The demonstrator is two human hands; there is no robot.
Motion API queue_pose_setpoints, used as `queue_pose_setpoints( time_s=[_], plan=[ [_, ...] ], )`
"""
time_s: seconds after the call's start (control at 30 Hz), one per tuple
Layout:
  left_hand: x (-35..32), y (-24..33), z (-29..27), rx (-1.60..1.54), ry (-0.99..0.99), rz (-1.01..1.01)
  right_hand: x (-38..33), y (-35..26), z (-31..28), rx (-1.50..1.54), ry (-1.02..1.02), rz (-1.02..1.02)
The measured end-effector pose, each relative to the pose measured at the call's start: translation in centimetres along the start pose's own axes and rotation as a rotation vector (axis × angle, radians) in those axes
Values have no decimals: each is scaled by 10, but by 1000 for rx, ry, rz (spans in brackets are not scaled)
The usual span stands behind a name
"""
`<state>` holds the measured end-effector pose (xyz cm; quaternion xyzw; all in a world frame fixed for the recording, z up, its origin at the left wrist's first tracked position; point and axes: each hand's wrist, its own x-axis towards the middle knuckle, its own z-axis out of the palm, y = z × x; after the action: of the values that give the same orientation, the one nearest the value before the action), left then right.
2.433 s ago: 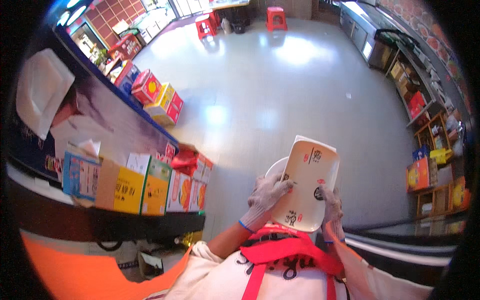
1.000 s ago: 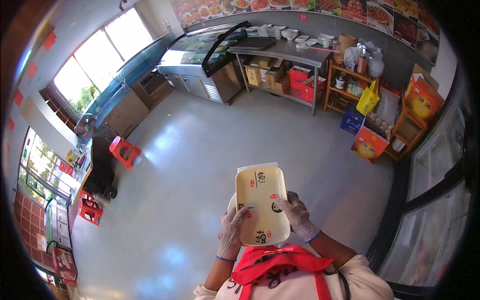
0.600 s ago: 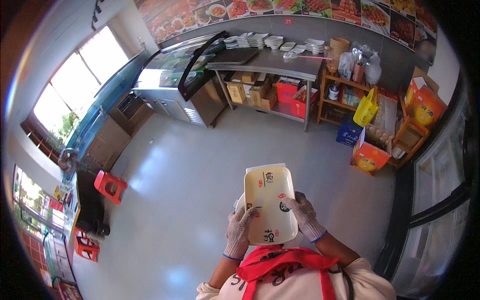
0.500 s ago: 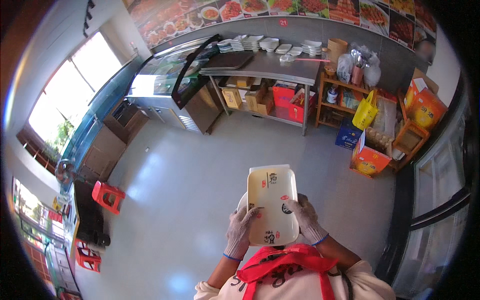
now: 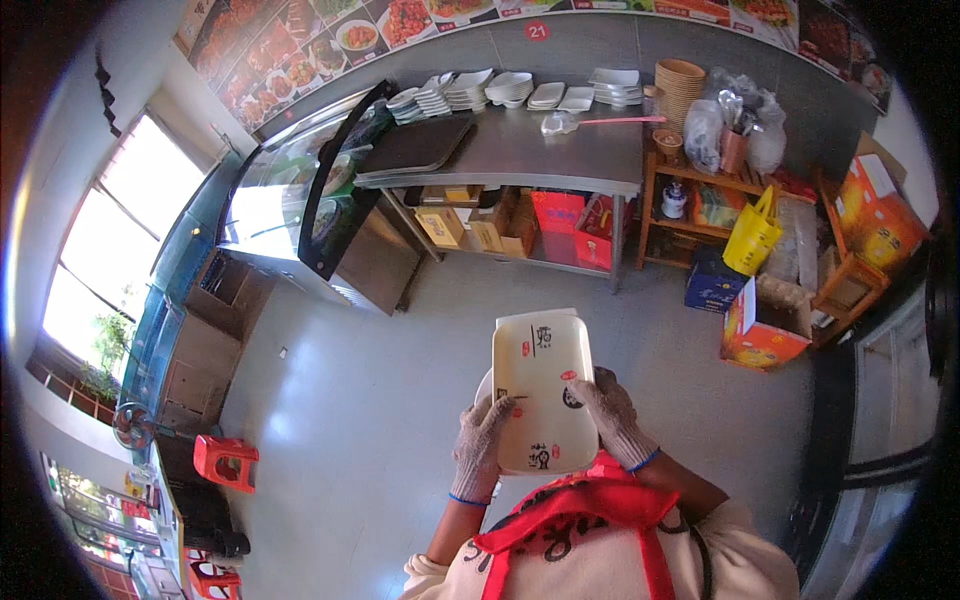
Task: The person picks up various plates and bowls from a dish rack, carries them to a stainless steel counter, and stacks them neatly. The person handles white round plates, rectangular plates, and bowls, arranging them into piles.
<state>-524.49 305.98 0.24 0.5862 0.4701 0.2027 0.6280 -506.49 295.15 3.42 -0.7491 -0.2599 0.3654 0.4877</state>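
Note:
In front of my chest I carry a rectangular cream plate (image 5: 543, 410) with black and red markings. Pale edges of other dishes peek out beneath it at the top and left, so it seems to be a small stack. My left hand (image 5: 482, 440), in a grey knitted glove, grips the left side with the thumb over the rim. On the opposite side my right hand (image 5: 615, 420), gloved alike, clasps the rim with its thumb on top. The fingers under the plates are hidden.
Ahead stands a steel table (image 5: 560, 158) with stacked white dishes (image 5: 470, 90) along its back and a dark tray (image 5: 415, 145). Left of it is a glass display case (image 5: 290, 190). A wooden shelf (image 5: 650, 215) and cardboard boxes (image 5: 765, 335) stand right. A red stool (image 5: 226, 462) is at left.
The steel table and shelf look nearer and larger, so I have moved forward toward them. Both hands keep the same hold on the plates.

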Motion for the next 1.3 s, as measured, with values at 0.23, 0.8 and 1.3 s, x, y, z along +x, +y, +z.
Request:
queue_pose_setpoints(
  time_s=[0.23, 0.8, 1.3],
  plan=[
    [112, 57, -5, -113, 111, 42, 134, -60, 7, -216, -13, -119],
    [424, 184, -35, 266, -94, 405, 422, -133, 41, -90, 205, -70],
    [676, 212, 14, -145, -214, 21, 651, -176, 14, 19, 58, -51]
  ],
)
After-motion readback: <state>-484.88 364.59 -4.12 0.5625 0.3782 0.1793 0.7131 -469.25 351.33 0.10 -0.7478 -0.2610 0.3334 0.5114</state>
